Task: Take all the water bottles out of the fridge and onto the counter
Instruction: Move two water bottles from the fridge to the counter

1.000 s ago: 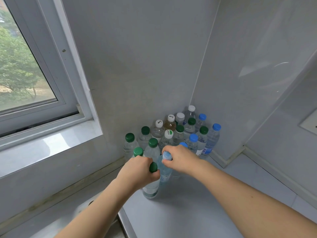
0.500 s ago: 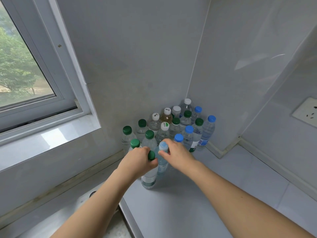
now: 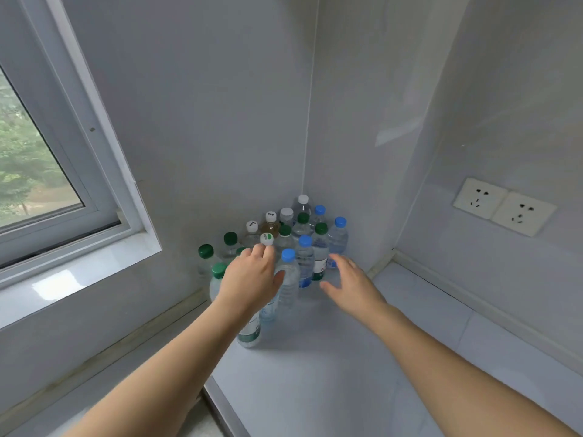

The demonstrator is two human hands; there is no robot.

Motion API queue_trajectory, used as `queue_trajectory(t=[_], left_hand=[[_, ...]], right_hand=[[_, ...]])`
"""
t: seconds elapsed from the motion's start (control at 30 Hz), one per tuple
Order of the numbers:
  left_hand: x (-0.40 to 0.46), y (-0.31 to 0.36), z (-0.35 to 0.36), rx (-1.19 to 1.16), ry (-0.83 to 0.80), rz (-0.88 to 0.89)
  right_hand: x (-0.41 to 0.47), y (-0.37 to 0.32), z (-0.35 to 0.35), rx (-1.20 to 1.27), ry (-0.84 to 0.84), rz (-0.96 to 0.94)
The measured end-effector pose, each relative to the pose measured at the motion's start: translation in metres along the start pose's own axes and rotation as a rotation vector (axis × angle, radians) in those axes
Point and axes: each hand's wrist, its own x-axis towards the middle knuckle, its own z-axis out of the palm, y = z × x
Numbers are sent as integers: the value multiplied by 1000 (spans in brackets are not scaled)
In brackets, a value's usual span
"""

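Several water bottles (image 3: 304, 228) with green, blue and white caps stand packed in the counter's far corner. At the front of the group a blue-capped bottle (image 3: 288, 280) stands upright, and a green-labelled bottle (image 3: 250, 332) shows below my left wrist. My left hand (image 3: 252, 280) hovers over the front bottles with fingers spread and relaxed, thumb beside the blue-capped bottle, gripping nothing. To the right of that bottle, my right hand (image 3: 348, 283) floats open and apart from the bottles. The fridge is out of view.
The white counter (image 3: 347, 373) runs toward me and to the right. A window (image 3: 38, 171) with a sill is on the left wall. Two wall sockets (image 3: 504, 206) sit on the right wall. The counter's front edge drops at bottom left.
Both hands have let go of the bottles they held by the tops. The left hand lifted and opened; the right hand pulled away to the right. The two bottles stand on the counter.
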Motion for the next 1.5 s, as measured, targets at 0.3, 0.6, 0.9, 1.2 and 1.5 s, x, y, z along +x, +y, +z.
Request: queue_trajectory(t=[0.3, 0.6, 0.9, 1.2, 1.5], left_hand=[[37, 93, 19, -66, 13, 227], [45, 208, 10, -154, -49, 474], [-1, 355, -30, -227, -61, 732], [-95, 508, -82, -241, -30, 995], [-233, 644, -127, -275, 3, 1259]], right_hand=[[-54, 61, -63, -44, 145, 165], [-136, 120, -123, -123, 287, 334], [-270, 166, -196, -146, 432, 507], [-444, 193, -250, -169, 592, 713], [-636, 204, -279, -228, 733, 952]])
